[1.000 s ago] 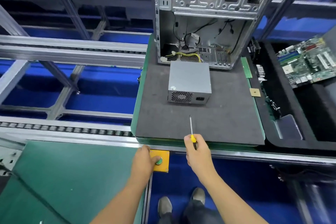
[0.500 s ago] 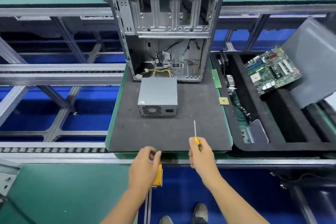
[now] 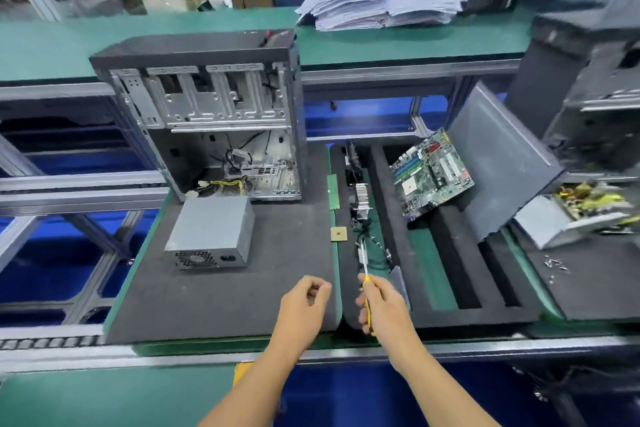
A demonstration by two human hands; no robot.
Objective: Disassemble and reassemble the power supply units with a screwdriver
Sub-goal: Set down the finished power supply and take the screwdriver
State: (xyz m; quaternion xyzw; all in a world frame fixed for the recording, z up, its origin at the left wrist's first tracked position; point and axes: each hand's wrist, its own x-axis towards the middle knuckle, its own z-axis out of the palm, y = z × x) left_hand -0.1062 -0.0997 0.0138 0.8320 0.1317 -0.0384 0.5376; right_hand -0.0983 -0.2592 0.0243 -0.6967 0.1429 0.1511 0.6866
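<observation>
in the head view, the grey sheet-metal power supply box (image 3: 212, 231) sits left of centre on the dark foam-topped pallet (image 3: 287, 246), its perforated fan grille and socket turned toward the person, probably so its screws can be reached. it is just in front of the open grey steel computer case (image 3: 207, 114), which stands upright at the pallet's far edge with yellow and black wires trailing out toward the box. at lower centre the right hand (image 3: 382, 305) grasps the yellow-handled screwdriver (image 3: 365, 282), its thin bright shaft pointing up the frame, seemingly kept ready. the left hand (image 3: 304, 308) hovers beside it over the pallet's near edge, fingers loosely curled round nothing. to the right, a black foam tray (image 3: 460, 312) with long slots cradles a green circuit board (image 3: 433, 177), propped at a tilt.
</observation>
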